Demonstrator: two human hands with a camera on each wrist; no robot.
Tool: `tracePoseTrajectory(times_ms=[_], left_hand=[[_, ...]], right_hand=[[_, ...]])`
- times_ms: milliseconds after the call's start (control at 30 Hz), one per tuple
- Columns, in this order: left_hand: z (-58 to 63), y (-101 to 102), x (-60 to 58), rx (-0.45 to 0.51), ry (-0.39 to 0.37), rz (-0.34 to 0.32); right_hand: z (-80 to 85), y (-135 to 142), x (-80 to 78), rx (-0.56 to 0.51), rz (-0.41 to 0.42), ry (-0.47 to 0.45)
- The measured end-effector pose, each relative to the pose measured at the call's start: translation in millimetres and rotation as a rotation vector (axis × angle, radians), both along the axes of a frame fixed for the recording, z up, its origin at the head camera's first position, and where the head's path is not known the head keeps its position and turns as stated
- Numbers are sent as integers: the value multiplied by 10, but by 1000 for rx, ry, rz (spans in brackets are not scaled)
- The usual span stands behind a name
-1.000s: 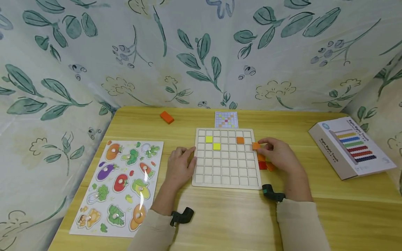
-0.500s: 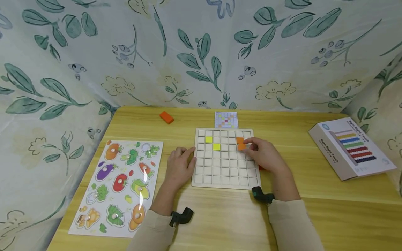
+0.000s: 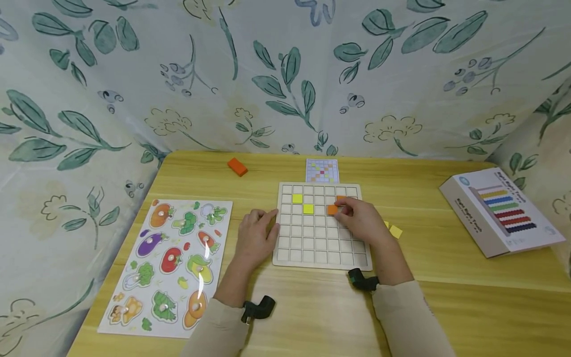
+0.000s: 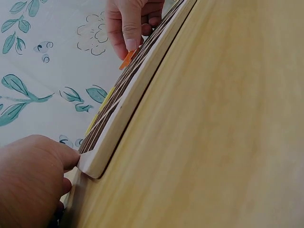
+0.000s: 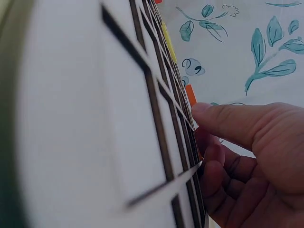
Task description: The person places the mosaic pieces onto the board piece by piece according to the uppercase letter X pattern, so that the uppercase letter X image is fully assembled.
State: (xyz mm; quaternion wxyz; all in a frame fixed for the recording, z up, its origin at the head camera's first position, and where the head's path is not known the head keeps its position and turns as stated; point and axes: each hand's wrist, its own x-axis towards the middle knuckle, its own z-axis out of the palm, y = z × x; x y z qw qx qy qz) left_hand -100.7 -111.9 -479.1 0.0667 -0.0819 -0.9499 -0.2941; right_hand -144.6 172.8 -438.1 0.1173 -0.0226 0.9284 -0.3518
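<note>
A pale wooden grid board (image 3: 308,245) lies in the middle of the table. My right hand (image 3: 362,218) pinches a small orange square tile (image 3: 332,209) over the board's second row, its tilted edge showing in the left wrist view. Another orange tile (image 3: 341,198), partly covered by the fingers, sits in the row behind. Two yellow tiles (image 3: 297,198) fill cells toward the back left in a diagonal step. My left hand (image 3: 256,238) rests at the board's left side, fingertips touching its edge. In the left wrist view, the left hand (image 4: 35,175) meets the board's corner.
A printed pattern card (image 3: 322,171) lies behind the board. Yellow tiles (image 3: 395,231) lie right of it, partly hidden by the right arm. An orange block (image 3: 237,167) is at the back, a vegetable puzzle board (image 3: 178,238) at left, a white box (image 3: 499,210) at right.
My right hand has carried the orange tile leftward from the board's right edge to the second row, past the placed orange one. The yellow tiles at right have come into view. The left hand stays put.
</note>
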Motion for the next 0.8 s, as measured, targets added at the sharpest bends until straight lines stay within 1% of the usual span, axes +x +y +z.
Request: tracePoseTrajectory(times_ms=[167, 433, 667, 800], left_hand=[[7, 6, -3, 1, -18, 3], [14, 9, -8, -3, -19, 6], [24, 15, -1, 1, -21, 10], [37, 16, 8, 2, 0, 6]], right_hand=[[-16, -26, -3, 39, 7, 32], [-9, -71, -3, 80, -16, 20], [8, -55, 11, 43, -28, -7], [31, -5, 20, 12, -34, -33]])
